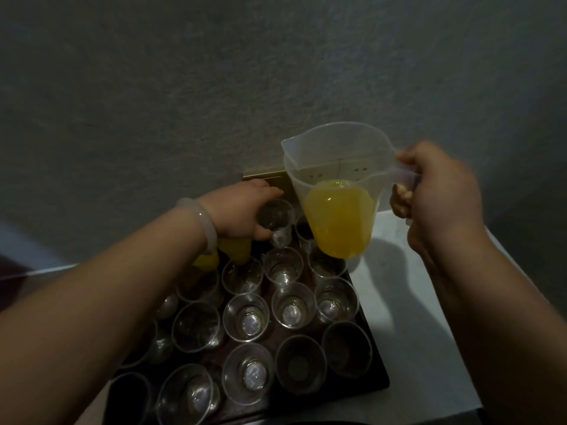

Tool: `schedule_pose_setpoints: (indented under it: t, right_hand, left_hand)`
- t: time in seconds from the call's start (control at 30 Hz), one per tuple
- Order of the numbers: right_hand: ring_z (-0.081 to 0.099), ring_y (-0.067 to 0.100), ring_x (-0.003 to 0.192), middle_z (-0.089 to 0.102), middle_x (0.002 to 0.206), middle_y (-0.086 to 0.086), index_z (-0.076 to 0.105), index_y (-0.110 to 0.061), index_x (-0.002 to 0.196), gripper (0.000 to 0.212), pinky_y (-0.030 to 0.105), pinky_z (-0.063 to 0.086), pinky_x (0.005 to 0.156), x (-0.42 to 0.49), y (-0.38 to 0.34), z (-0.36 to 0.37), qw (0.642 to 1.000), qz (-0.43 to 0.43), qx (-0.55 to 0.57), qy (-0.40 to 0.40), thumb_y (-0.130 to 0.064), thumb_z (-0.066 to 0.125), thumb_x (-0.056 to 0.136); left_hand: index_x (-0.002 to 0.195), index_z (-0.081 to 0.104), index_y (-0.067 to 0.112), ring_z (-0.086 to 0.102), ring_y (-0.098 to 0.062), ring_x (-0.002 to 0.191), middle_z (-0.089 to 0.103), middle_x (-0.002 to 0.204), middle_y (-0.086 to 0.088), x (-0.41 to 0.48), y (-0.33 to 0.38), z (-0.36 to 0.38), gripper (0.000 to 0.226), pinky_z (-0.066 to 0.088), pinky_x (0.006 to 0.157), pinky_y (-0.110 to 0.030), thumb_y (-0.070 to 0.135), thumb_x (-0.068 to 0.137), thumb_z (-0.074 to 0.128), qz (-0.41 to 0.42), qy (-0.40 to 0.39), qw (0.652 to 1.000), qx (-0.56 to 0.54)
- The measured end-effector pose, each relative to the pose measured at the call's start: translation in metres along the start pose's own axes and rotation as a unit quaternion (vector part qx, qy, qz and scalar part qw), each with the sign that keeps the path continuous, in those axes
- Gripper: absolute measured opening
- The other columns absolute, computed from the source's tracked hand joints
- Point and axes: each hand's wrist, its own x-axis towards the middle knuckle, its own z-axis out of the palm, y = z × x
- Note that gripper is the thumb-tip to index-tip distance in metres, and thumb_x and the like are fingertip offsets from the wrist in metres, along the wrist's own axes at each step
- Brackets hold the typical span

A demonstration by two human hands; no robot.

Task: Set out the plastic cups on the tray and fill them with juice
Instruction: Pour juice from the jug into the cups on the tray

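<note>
On the white worktop (pixel 411 332), a dark tray (pixel 379 374) carries rows of clear plastic cups (pixel 293 305), mostly empty. The left hand (pixel 236 213) has its fingers curled round a far cup (pixel 276 216). The right hand (pixel 441 191) has its fingers clamped on the handle of a jug (pixel 334 176) of juice (pixel 337 222), held above the far row.

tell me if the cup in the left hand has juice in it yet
Empty. The cup held by the left hand shows clear through, with no yellow like the juice in the jug.
</note>
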Motion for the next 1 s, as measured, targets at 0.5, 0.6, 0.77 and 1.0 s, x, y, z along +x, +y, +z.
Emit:
schedule_pose_setpoints:
  t: [0.5, 0.6, 0.77, 1.0]
  right_hand:
    - [0.033, 0.014, 0.039, 0.038, 0.040, -0.003, 0.050, -0.011, 0.056, 0.028, 0.025, 0.027, 0.042, 0.003, -0.044, 0.006, 0.961, -0.034, -0.242, -0.131, -0.020, 0.057, 0.082]
    - [0.034, 0.016, 0.043, 0.041, 0.041, -0.002, 0.053, -0.016, 0.048, 0.035, 0.032, 0.027, 0.050, 0.003, -0.052, 0.016, 0.932, -0.054, -0.316, -0.167, -0.021, 0.058, 0.082]
    - [0.042, 0.012, 0.045, 0.048, 0.049, 0.000, 0.054, -0.017, 0.055, 0.035, 0.031, 0.032, 0.051, -0.002, -0.062, 0.033, 0.876, -0.110, -0.425, -0.198, -0.025, 0.054, 0.089]
    - [0.048, 0.020, 0.058, 0.055, 0.068, 0.009, 0.067, -0.003, 0.079, 0.038, 0.033, 0.035, 0.055, -0.007, -0.063, 0.053, 0.850, -0.117, -0.479, -0.187, -0.038, 0.053, 0.082]
  left_hand:
    - [0.142, 0.040, 0.022, 0.051, -0.009, 0.109, 0.045, 0.124, 0.006, -0.063, 0.005, -0.021, 0.079, 0.042, 0.087, -0.018, 0.049, 0.072, 0.068, 0.007, 0.122, 0.992, -0.040]
    - [0.143, 0.039, 0.020, 0.052, -0.012, 0.110, 0.049, 0.124, 0.003, -0.064, 0.006, -0.024, 0.080, 0.043, 0.091, -0.021, 0.046, 0.073, 0.069, 0.006, 0.127, 0.991, -0.039]
    - [0.141, 0.041, 0.018, 0.052, -0.013, 0.113, 0.049, 0.128, 0.001, -0.065, 0.008, -0.026, 0.079, 0.044, 0.096, -0.027, 0.048, 0.073, 0.068, 0.006, 0.125, 0.992, -0.022]
    - [0.140, 0.042, 0.024, 0.052, -0.012, 0.110, 0.044, 0.130, 0.005, -0.066, 0.008, -0.026, 0.077, 0.049, 0.091, -0.031, 0.053, 0.073, 0.067, -0.006, 0.111, 0.994, -0.011]
